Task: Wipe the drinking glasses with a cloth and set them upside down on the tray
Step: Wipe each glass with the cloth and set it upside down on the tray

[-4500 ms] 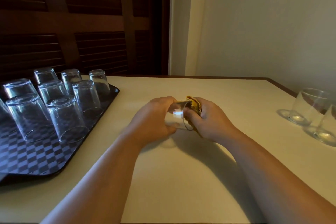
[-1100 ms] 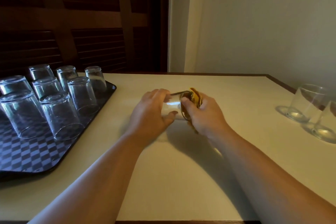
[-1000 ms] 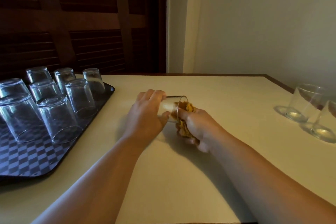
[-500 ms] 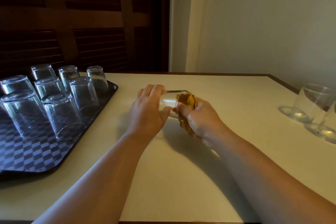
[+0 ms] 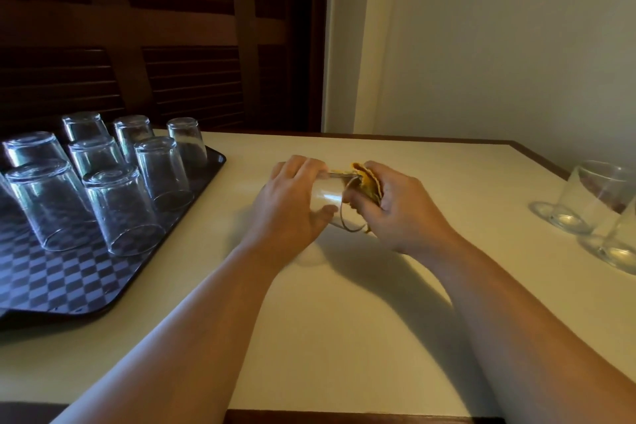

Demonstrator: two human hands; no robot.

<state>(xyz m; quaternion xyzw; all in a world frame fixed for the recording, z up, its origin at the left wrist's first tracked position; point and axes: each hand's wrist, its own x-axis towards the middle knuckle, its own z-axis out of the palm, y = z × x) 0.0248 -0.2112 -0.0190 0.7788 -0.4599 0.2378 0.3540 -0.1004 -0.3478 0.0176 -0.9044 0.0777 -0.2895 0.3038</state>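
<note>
A clear drinking glass (image 5: 328, 198) lies on its side just above the table's middle, its mouth facing right. My left hand (image 5: 292, 206) grips its base end. My right hand (image 5: 395, 210) holds a yellow cloth (image 5: 366, 179) pushed against the glass's rim. On the left, a dark checkered tray (image 5: 69, 282) carries several glasses (image 5: 120, 210) standing upside down. Two upright glasses (image 5: 592, 200) wait at the table's right edge.
The cream table (image 5: 344, 320) has a dark wooden rim at the front and right. Dark louvred doors (image 5: 155, 45) stand behind the tray and a pale wall (image 5: 499, 45) behind the right side.
My right hand has turned the cloth around the glass's mouth, dipping down and coming back up. My left hand keeps its hold on the glass in the same spot.
</note>
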